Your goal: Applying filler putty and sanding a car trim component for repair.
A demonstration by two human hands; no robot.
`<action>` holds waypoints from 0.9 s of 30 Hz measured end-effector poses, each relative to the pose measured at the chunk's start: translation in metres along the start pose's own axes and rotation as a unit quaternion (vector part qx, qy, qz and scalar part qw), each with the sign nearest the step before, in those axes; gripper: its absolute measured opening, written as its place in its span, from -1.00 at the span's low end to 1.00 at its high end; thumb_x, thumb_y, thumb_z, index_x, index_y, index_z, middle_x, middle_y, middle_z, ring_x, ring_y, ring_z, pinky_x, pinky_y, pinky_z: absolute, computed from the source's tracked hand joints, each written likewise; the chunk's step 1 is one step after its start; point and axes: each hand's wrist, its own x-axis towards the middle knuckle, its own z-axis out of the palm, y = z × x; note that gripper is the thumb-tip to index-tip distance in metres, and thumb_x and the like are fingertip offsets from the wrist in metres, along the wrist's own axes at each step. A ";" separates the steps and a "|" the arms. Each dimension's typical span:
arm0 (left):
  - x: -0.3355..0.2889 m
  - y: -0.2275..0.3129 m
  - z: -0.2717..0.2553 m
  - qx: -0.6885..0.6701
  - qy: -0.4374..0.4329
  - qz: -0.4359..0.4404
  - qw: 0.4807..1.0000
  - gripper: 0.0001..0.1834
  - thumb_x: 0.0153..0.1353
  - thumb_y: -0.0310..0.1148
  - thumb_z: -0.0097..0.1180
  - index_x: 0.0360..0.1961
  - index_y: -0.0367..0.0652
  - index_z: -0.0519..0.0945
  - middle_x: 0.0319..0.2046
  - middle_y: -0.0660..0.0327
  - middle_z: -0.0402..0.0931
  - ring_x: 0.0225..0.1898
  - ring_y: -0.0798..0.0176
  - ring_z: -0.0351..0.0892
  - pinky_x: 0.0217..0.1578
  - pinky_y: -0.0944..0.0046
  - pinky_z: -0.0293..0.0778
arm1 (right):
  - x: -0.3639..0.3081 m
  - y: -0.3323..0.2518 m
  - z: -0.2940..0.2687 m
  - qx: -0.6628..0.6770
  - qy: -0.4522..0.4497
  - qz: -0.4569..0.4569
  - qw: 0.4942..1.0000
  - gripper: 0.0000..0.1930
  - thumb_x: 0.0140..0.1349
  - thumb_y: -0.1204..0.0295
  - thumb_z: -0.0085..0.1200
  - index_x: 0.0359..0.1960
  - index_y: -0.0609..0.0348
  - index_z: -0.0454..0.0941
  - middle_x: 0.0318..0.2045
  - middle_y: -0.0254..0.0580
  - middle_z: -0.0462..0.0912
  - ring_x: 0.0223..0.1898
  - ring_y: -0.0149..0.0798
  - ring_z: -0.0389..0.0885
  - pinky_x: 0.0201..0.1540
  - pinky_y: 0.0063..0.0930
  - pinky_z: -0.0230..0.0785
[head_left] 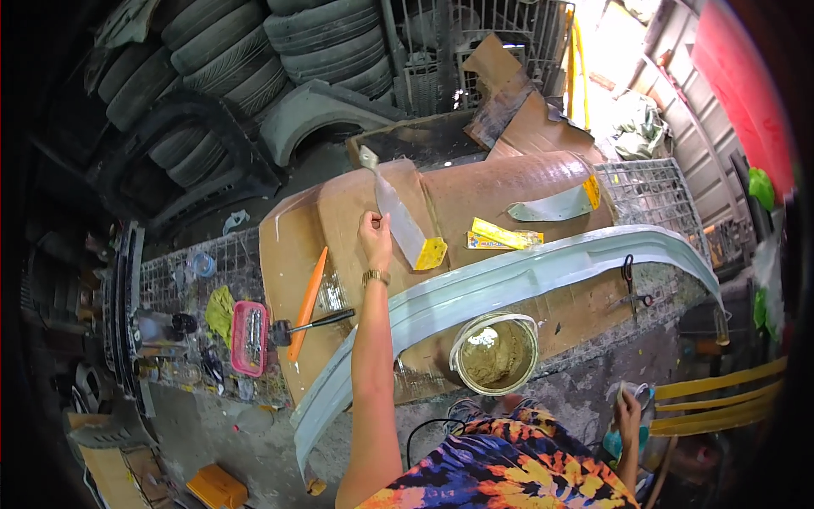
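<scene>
My left hand (374,237), with a watch on its wrist, reaches over the cardboard-covered table. Its fingers are pinched at the left edge of a grey flat strip (400,216) with a yellow end. My right hand (628,414) hangs low at the right, closed on something pale I cannot make out, beside a round container (644,397). Between me and the strip lies a long, curved light-grey car body panel (483,284). A bucket (495,354) with greyish-brown contents stands at the table's near edge. A second grey strip (555,206), also yellow-ended, rests farther right.
A yellow packet (506,235), an orange strip (307,305), a black-handled hammer (318,321) and a pink tray of small items (249,339) lie on the table. Scissors (632,284) overlap the panel's right part. Tyres (326,42) and a fender (314,114) stand behind.
</scene>
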 end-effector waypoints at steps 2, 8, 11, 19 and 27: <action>-0.035 0.075 0.015 -0.005 -0.035 0.131 0.991 -0.84 0.21 -0.48 0.20 -0.40 -0.31 0.46 -0.47 0.22 0.44 -0.46 0.34 0.41 -0.38 0.33 0.39 | 0.027 -0.029 0.019 -0.040 0.014 -0.052 0.998 -0.62 0.27 0.43 -0.02 0.07 0.41 0.48 -0.34 -0.37 0.53 -0.37 -0.51 0.43 -0.35 -0.64 0.27; -0.129 0.224 0.006 0.028 -0.011 0.290 0.957 -0.86 0.18 -0.58 0.20 -0.37 -0.40 0.47 -0.30 0.18 0.41 -0.43 0.40 0.47 -0.40 0.43 0.50 | 0.064 -0.205 0.096 0.035 -0.136 -0.228 0.963 -0.63 0.31 0.44 -0.01 0.09 0.43 0.47 -0.17 -0.28 0.62 -0.17 -0.47 0.49 -0.10 -0.56 0.37; -0.182 0.267 0.015 0.008 0.007 0.259 0.966 -0.84 0.21 -0.63 0.18 -0.36 -0.36 0.41 -0.26 0.27 0.33 -0.37 0.46 0.43 -0.37 0.46 0.41 | 0.086 -0.231 0.113 0.163 -0.240 -0.183 0.940 -0.61 0.38 0.33 0.00 0.10 0.39 0.48 -0.11 -0.30 0.61 -0.10 -0.51 0.48 -0.03 -0.60 0.35; -0.324 0.279 0.097 0.019 0.062 0.230 0.971 -0.83 0.13 -0.63 0.24 -0.41 -0.33 0.44 -0.33 0.22 0.34 -0.39 0.43 0.36 -0.43 0.46 0.43 | 0.128 -0.215 0.100 0.209 -0.285 -0.259 0.899 -0.42 0.21 0.26 0.18 0.19 0.38 0.37 -0.03 -0.06 0.59 0.00 -0.30 0.50 0.11 -0.39 0.32; -0.440 0.264 0.108 -0.160 0.037 0.100 0.981 0.31 -0.21 0.25 0.43 0.45 0.01 -0.08 0.43 0.01 -0.04 0.43 -0.07 0.00 0.33 -0.10 0.14 | 0.178 -0.149 0.050 0.035 -0.376 -0.395 0.838 -0.46 0.17 0.44 0.10 0.21 0.29 0.34 0.14 0.11 0.48 0.19 -0.02 0.44 0.25 -0.27 0.22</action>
